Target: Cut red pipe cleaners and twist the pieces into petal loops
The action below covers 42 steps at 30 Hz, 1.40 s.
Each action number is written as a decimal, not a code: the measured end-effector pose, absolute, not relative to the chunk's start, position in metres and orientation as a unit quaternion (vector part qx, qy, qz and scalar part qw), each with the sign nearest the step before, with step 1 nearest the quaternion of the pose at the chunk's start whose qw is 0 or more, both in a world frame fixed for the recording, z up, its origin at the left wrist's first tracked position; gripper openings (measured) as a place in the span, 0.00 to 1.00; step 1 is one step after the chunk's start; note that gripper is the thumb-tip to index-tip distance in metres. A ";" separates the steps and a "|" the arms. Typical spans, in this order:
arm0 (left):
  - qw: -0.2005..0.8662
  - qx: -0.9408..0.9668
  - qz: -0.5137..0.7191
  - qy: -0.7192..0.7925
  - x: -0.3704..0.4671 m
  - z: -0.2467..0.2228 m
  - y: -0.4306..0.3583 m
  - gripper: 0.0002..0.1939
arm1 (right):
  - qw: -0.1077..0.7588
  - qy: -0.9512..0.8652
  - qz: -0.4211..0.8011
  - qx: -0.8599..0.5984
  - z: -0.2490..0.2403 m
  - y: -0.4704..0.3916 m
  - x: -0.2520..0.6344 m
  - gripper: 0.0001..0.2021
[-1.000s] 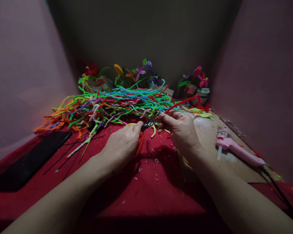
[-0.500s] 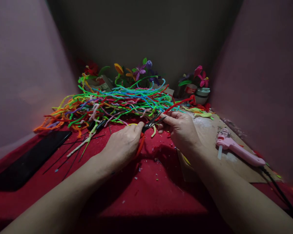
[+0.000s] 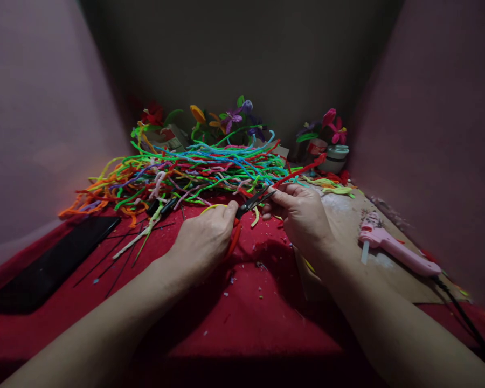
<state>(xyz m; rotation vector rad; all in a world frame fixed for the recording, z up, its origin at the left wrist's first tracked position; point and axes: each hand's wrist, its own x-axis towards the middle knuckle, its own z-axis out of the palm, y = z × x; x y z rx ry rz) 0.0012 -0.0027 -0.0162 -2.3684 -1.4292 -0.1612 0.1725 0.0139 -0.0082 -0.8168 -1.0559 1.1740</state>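
My left hand (image 3: 208,231) is wrapped round the red handles of a pair of scissors (image 3: 250,203), whose dark blades point right and up. Between the thumb and fingers of my right hand (image 3: 301,210) is a red fuzzy stem (image 3: 301,172), which reaches up and to the right. The scissor blades lie at the right fingertips, slightly apart, beside the near end of the stem. Just behind both hands spreads a big pile of many-coloured fuzzy stems (image 3: 210,161).
A pink glue gun (image 3: 400,250) lies on a board (image 3: 343,215) at the right. At the left are a black flat object (image 3: 52,264) and thin dark rods (image 3: 119,275). Fuzzy flowers (image 3: 232,118) and a lidded jar (image 3: 335,158) stand at the back.
The scissor blades look closer together at my right fingertips. The red stem's far end has shifted slightly right and up, and a short red piece shows left of the blades.
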 end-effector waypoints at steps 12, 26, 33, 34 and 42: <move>0.194 -0.852 -0.071 -0.482 0.000 -0.017 0.002 0.22 | 0.599 -0.437 0.570 -0.354 -0.005 0.015 0.175 0.07; 0.197 -0.846 -0.048 -0.494 0.002 -0.014 -0.002 0.21 | 0.593 -0.430 0.587 -0.345 -0.008 0.017 0.176 0.06; 0.201 -0.846 -0.060 -0.490 0.002 -0.013 -0.005 0.19 | 0.573 -0.410 0.619 -0.347 -0.008 0.016 0.176 0.04; 0.203 -0.845 -0.061 -0.490 0.002 -0.014 -0.005 0.19 | 0.567 -0.409 0.624 -0.349 -0.008 0.016 0.176 0.03; 0.230 -0.843 -0.057 -0.483 0.001 -0.012 -0.006 0.18 | 0.587 -0.409 0.611 -0.340 -0.007 0.015 0.175 0.03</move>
